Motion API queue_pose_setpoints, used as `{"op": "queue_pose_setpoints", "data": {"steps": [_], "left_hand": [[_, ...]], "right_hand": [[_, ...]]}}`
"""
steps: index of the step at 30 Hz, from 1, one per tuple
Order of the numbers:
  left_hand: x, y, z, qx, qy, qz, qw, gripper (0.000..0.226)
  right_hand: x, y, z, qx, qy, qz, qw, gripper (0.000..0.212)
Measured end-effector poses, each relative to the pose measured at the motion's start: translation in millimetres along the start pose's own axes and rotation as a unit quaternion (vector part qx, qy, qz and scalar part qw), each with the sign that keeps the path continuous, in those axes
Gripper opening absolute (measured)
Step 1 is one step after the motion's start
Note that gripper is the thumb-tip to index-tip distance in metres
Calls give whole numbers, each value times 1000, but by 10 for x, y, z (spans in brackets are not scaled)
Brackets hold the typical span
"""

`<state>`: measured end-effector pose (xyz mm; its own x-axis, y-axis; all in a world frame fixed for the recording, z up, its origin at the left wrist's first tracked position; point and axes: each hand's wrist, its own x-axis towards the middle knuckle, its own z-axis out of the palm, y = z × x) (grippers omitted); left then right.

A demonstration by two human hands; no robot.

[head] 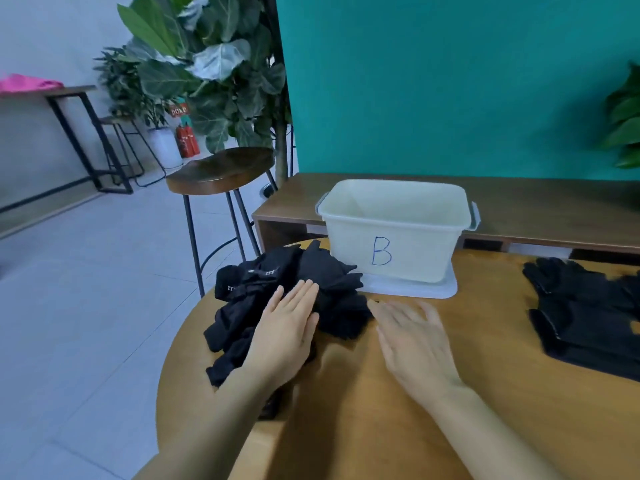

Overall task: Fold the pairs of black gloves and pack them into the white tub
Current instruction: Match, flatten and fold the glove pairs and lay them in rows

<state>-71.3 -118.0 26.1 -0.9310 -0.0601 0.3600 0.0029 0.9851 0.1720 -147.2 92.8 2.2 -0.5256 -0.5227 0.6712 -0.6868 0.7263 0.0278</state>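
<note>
Beside the white tub, left hand flat on glove heap, right hand spread, empty.

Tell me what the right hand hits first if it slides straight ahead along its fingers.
Probably the heap of black gloves: the right hand, flat and open, points up-left with its fingertips right at the heap's near edge. Depth is unclear; the white tub lies further on.

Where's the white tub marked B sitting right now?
In the head view, the white plastic tub stands upright on a flat white lid at the round wooden table's far edge, centre-right, just beyond the crumpled black fabric pile.
</note>
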Motion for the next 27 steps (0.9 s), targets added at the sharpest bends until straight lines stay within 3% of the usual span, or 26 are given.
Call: {"op": "queue_pose_setpoints", "data": {"steps": [3, 11, 17, 22, 27], "left_hand": [[263, -156, 68, 0, 8, -2, 1000, 50], [592, -402, 357, 12, 23, 32, 999, 49], [569, -450, 501, 38, 76, 47, 995, 13], [574, -407, 477, 28, 94, 55, 994, 15], [499, -404, 476, 15, 76, 34, 996, 18]], "right_hand": [[262, -13, 256, -4, 10, -15, 1000, 27], [752, -142, 748, 0, -91, -20, 996, 42], [785, -227, 876, 30, -109, -45, 993, 36], [784, -251, 870, 32, -93, -61, 993, 13], [799, -260, 849, 36, -142, -53, 988, 17]]}}
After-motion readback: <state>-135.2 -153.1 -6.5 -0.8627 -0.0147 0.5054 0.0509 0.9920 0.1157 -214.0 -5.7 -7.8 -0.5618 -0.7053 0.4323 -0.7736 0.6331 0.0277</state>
